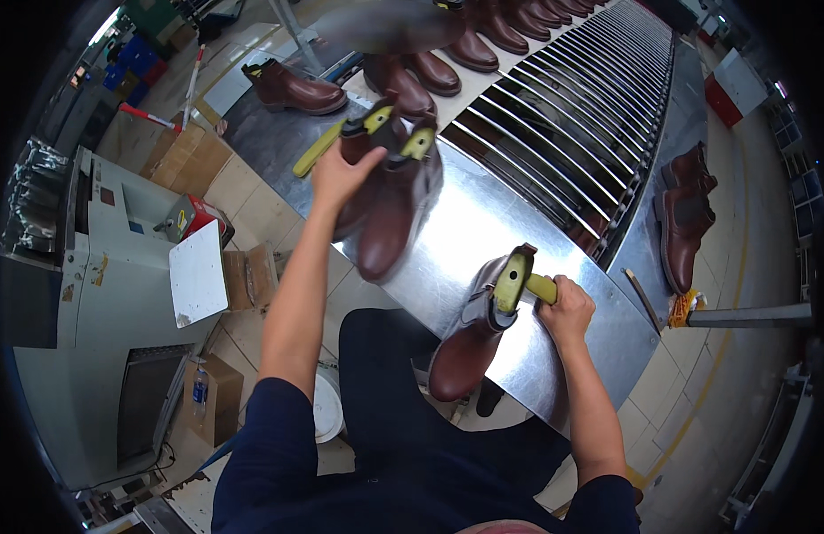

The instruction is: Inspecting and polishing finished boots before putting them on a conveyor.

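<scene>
My left hand (339,178) is closed on a brown leather boot (357,200), with a second brown boot (385,236) hanging against it; motion blurs both. Yellow-green shoe lasts (419,144) show in their tops, and a yellow-green bar (318,149) sticks out beyond the hand. My right hand (568,311) makes a fist round a yellow-green piece (543,287) beside the top of another brown boot (465,360). A last (513,278) fills this boot, whose toe points toward me past the metal table's (483,200) near edge. Whether piece and last are joined, I cannot tell.
Rows of brown boots (472,52) stand along a belt beside a slatted roller conveyor (572,98). One boot (296,92) sits at the table's far left, and more boots (686,222) at the right edge. A grey machine (109,294) stands left; a metal bar (750,315) juts out right.
</scene>
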The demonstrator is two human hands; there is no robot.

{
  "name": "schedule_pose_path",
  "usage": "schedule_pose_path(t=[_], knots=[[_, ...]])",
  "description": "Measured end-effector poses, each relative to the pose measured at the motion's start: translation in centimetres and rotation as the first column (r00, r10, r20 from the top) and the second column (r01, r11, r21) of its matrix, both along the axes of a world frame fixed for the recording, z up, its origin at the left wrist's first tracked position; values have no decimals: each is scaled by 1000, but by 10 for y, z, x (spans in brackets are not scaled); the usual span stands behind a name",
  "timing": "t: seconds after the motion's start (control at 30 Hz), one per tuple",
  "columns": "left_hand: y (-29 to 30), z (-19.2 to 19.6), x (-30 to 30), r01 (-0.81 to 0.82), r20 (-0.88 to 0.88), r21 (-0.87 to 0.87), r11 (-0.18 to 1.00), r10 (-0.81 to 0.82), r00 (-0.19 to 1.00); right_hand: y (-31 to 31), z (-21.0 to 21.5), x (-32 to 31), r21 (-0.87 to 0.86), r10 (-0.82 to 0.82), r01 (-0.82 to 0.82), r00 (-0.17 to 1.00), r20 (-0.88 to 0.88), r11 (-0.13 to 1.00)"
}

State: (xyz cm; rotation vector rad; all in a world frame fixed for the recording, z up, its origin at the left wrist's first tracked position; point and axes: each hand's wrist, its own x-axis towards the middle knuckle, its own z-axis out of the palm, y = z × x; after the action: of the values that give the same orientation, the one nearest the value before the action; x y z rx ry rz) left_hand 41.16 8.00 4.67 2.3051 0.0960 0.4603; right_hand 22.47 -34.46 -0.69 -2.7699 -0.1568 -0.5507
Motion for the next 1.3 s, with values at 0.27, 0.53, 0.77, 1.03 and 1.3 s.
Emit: schedule_pose_path(t=[0.27,0.53,0.77,1.03,1.3], knots=[[-94,17,-52,162,-129,-65,985,-169,977,-3,-3,-3,14,36,-36,999,41,999],[46,-50,22,-298,488,380,876,84,869,1,-1,1,9,36,-37,993,109,999],[120,-68,62,-248,-76,441,863,311,947,0,2,8,26,41,-45,990,135,999],[49,-55,135,-75,311,107,991,38,950,-1,8,11,43,66,-70,993,99,997],[-9,-74,288,-244,-101,-154,957,230,968,-3,7,11,52,50,-52,998,46,997]])
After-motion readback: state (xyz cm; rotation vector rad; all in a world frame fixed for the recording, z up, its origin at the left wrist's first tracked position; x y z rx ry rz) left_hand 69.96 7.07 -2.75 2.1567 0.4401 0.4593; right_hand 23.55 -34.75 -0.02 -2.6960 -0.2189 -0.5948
